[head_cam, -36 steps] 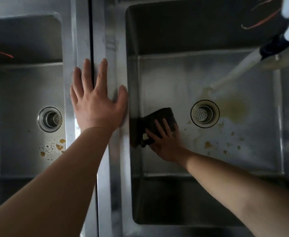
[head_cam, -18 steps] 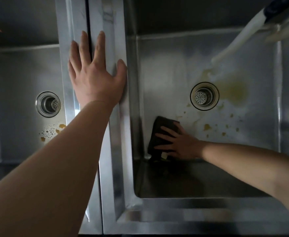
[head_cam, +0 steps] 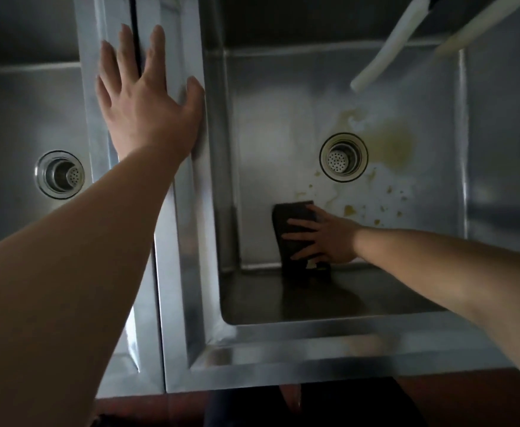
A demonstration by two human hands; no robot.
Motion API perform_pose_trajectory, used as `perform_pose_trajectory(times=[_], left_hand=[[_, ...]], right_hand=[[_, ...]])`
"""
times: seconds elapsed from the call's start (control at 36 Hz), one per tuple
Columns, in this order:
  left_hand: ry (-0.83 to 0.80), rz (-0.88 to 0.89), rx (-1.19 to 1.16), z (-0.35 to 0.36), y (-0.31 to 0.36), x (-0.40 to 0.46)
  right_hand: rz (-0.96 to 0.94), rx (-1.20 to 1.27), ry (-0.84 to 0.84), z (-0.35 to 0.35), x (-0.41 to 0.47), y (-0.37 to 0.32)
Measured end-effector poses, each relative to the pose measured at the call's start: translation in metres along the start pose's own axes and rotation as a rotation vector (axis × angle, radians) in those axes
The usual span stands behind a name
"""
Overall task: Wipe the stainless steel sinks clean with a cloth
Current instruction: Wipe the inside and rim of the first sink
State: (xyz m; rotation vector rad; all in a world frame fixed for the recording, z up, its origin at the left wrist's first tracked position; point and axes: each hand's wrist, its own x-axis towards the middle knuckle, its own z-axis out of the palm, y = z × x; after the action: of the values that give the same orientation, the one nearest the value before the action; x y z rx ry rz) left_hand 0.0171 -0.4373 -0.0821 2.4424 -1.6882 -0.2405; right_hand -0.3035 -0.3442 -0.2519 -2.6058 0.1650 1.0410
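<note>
From where I sit, the main change over the last second is that my right hand (head_cam: 326,238) has dragged the dark cloth (head_cam: 294,229) out of the left middle of the right sink (head_cam: 283,331) floor and down to its near edge, and the fingers have turned from pointing away to pointing left. The cloth now lies flat on the basin floor, its lower end touching the seam where floor meets front wall, with the palm and spread fingers pressed on top of it; the grip is a flat press, not a closed fist, so nothing is clamped. My left hand (head_cam: 147,106) has stayed spread and flat on the steel divider (head_cam: 187,211) between the two basins, holding nothing, just bracing me. I judge that the near-left strip of the floor has now had a pass, yet the real dirt is untouched: a yellowish smear (head_cam: 391,143) lies just right of the drain (head_cam: 343,157), and brown specks (head_cam: 375,211) lie between the drain and my wrist. The next stroke likely needs to sweep right across those. A white hose (head_cam: 385,47) hangs above the far right corner; I cannot tell whether water runs from it. The floor looks wet and glossy, so the cloth should slide easily. The left sink (head_cam: 15,118), with its own drain (head_cam: 59,174), is still to be done. The room is dim, and a reddish floor (head_cam: 468,396) shows below the counter front.
</note>
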Motion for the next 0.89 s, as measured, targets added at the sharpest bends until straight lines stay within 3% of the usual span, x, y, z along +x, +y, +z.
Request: perform_pose_trajectory(times=[0.11,0.31,0.39,0.47,0.58,0.64,0.72,0.78,0.89], left_hand=[[0.007,0.004,0.017,0.001,-0.001,0.001],[-0.145,0.029,0.119,-0.007,-0.002,0.004],[-0.28,-0.013,0.091,-0.019,0.001,0.002],[-0.24,-0.013,0.08,-0.031,0.016,-0.023],[-0.182,0.181,-0.015,-0.022,0.053,-0.101],[-0.321,0.379,0.009,-0.008,0.069,-0.138],[-0.769,0.693,0.297,0.018,0.083,-0.175],[-0.986,0.751,0.454,0.033,0.086,-0.19],[-1.049,0.723,0.501,0.058,0.087,-0.197]], right_hand=[[0.094,0.145,-0.109,-0.024,-0.015,-0.012],[0.543,0.973,0.14,-0.08,-0.06,-0.05],[0.69,1.155,0.232,-0.083,-0.099,-0.064],[0.807,1.138,0.28,-0.073,-0.136,-0.085],[0.945,0.96,0.345,-0.051,-0.173,-0.114],[1.017,0.895,0.328,-0.038,-0.183,-0.123],[1.111,0.853,0.299,-0.024,-0.192,-0.13],[1.151,0.823,0.313,-0.021,-0.191,-0.131],[1.263,0.823,0.327,-0.025,-0.179,-0.131]])
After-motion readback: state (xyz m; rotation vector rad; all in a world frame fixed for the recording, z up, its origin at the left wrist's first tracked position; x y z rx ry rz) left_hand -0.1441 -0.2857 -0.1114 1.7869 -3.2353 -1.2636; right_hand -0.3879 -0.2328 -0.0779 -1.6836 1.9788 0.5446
